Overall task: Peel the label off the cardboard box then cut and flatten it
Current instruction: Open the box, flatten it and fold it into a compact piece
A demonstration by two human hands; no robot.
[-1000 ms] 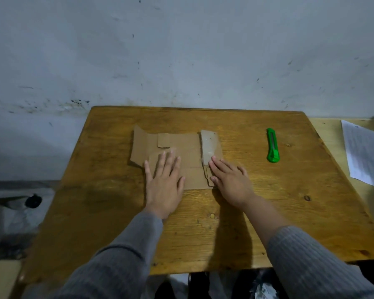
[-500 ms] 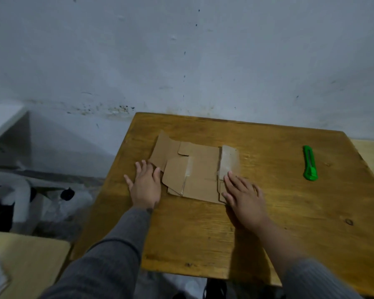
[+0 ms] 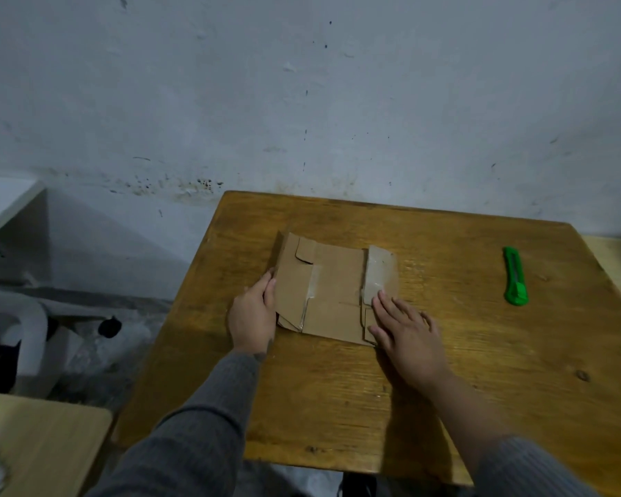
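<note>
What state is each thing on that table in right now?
Cardboard box: cut open, lying nearly flat on the table.
Green cutter: lying untouched at the right.
Left hand: fingers on the box's left edge.
Right hand: flat, pressing the right flap.

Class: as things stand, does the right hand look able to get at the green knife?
Probably yes: the knife lies alone on bare table, to the right of the right hand, with nothing between them.

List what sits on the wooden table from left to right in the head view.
left hand → cardboard → right hand → green knife
</note>
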